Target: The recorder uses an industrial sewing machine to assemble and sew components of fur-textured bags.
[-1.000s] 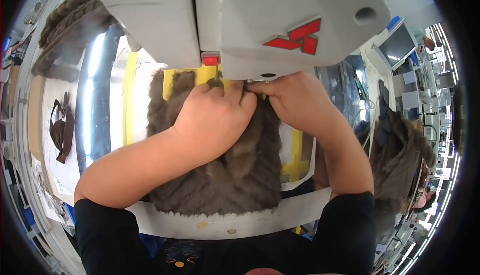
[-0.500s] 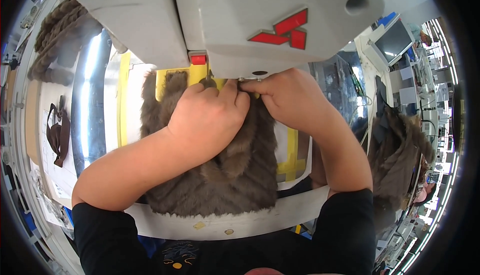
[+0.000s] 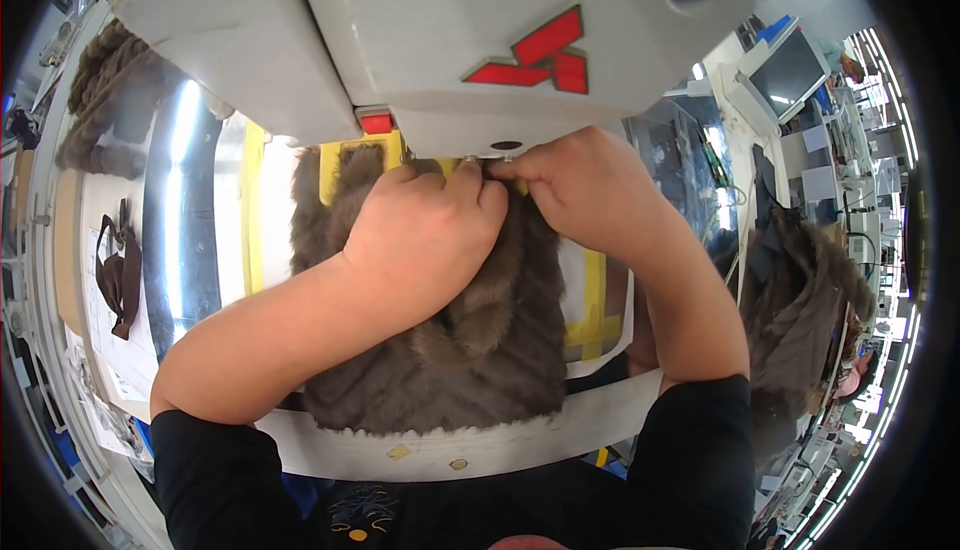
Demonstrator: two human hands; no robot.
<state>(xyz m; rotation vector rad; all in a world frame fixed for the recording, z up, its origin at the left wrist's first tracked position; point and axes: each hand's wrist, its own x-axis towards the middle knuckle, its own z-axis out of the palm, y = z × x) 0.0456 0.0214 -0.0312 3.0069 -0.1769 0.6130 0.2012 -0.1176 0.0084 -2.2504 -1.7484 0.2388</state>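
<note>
A brown fur piece (image 3: 430, 390) lies on the machine bed, its lower edge hanging over the near rim. My left hand (image 3: 430, 225) rests on the fur with fingers curled, pinching it close under the head of a grey-white sewing machine (image 3: 480, 60). Beside it, my right hand (image 3: 590, 185) has its thumb and forefinger closed on the fur at the same spot. The two hands' fingertips nearly meet, and the machine head partly hides them and the needle area. A loose fold of fur runs down between my hands.
Yellow plates and tape (image 3: 595, 295) mark the bed. More brown fur hangs at the far left (image 3: 120, 110) and lies in a heap (image 3: 800, 320) at the right. A dark strap (image 3: 120, 280) lies on the left table; a screen (image 3: 790, 75) stands far right.
The machine head sits slightly further left in the picture, while the fur and forearms appear a little further right. Both hands keep their hold on the fur.
</note>
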